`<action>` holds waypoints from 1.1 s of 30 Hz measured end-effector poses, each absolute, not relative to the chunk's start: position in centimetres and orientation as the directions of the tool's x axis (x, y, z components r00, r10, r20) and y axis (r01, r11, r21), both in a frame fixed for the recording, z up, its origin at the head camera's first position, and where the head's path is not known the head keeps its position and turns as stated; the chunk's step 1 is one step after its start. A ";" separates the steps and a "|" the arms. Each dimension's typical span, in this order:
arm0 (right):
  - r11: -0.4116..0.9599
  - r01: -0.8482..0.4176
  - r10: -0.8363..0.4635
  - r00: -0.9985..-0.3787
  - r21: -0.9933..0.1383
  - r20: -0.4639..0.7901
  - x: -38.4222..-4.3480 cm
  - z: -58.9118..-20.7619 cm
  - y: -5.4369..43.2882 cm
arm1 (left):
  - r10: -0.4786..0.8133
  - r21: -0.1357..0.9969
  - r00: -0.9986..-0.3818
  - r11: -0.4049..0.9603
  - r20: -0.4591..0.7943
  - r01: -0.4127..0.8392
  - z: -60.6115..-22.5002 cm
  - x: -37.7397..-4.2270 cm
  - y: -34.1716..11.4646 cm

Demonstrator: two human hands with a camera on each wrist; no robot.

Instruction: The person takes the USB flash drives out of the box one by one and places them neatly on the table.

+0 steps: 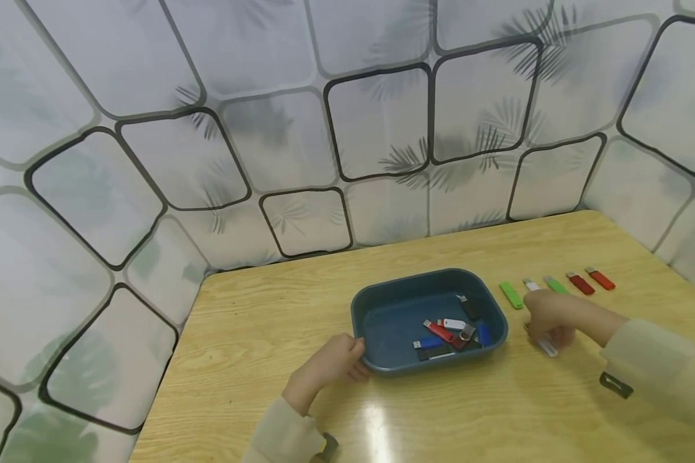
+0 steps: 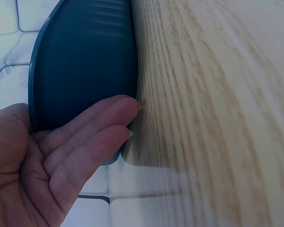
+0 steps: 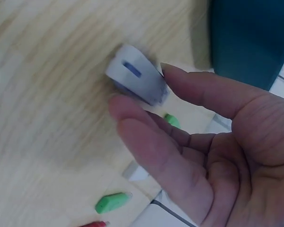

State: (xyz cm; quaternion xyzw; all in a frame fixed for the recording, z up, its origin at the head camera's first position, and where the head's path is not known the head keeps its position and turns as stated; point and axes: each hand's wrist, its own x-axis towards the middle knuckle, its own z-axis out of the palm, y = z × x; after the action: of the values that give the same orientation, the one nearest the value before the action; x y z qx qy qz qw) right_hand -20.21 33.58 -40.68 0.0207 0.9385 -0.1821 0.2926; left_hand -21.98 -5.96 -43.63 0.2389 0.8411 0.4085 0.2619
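Note:
A blue plastic tray (image 1: 376, 368) holds several USB sticks, among them a red one (image 1: 439, 331), a blue one (image 1: 431, 343) and a white-and-red one (image 1: 453, 324). My left hand (image 1: 337, 360) pinches its left rim; in the left wrist view the fingers (image 2: 92, 151) lie along the outer wall, while the thumb is largely hidden behind the rim. To the right of the tray, my right hand (image 1: 547, 318) is low over a whitish-grey USB stick (image 3: 136, 74) on the table. Thumb and fingers stand apart around this stick; whether they touch it is unclear.
Beyond my right hand lies a row of USB sticks: a bright green one (image 1: 511, 295), a white one (image 1: 531, 285), a second green one (image 1: 556, 285), a dark red one (image 1: 580, 283) and an orange-red one (image 1: 600, 278). A patterned cloth wall (image 1: 289, 141) encloses the wooden table (image 1: 255, 321).

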 end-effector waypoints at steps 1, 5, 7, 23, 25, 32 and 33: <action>0.933 0.143 -0.070 -0.827 -0.329 -0.558 -20.2 -40.5 33.6 | 0.616 0.812 -0.749 0.553 -0.245 0.188 -43.7 -22.0 -5.9; 0.936 0.119 -0.090 -0.830 -0.332 -0.551 -20.4 -39.5 33.7 | 0.621 0.814 -0.746 0.548 -0.241 0.193 -43.8 -22.0 -5.9; 0.933 0.104 -0.107 -0.834 -0.345 -0.541 -20.5 -38.9 33.7 | 0.625 0.816 -0.744 0.544 -0.238 0.196 -43.8 -22.0 -6.0; 0.932 0.010 -0.173 -0.864 -0.361 -0.472 -21.9 -35.0 33.0 | 0.639 0.817 -0.735 0.535 -0.228 0.213 -43.7 -21.9 -5.8; 0.934 0.001 -0.180 -0.863 -0.358 -0.472 -22.2 -34.5 32.6 | 0.640 0.816 -0.735 0.536 -0.225 0.218 -43.7 -21.9 -5.7; 0.945 -0.047 -0.203 -0.862 -0.324 -0.465 -23.6 -33.1 29.7 | 0.634 0.815 -0.737 0.541 -0.233 0.208 -43.6 -22.1 -6.0; 0.947 -0.054 -0.204 -0.862 -0.317 -0.464 -23.9 -32.9 29.1 | 0.633 0.814 -0.738 0.543 -0.234 0.207 -43.5 -22.1 -6.0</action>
State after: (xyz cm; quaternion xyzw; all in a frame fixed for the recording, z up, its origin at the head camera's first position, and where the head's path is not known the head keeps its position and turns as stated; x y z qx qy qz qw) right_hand -23.89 29.13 -32.93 -0.0676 0.9534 -0.1482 0.2538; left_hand -22.13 -6.05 -43.53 0.2504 0.8387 0.4071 0.2612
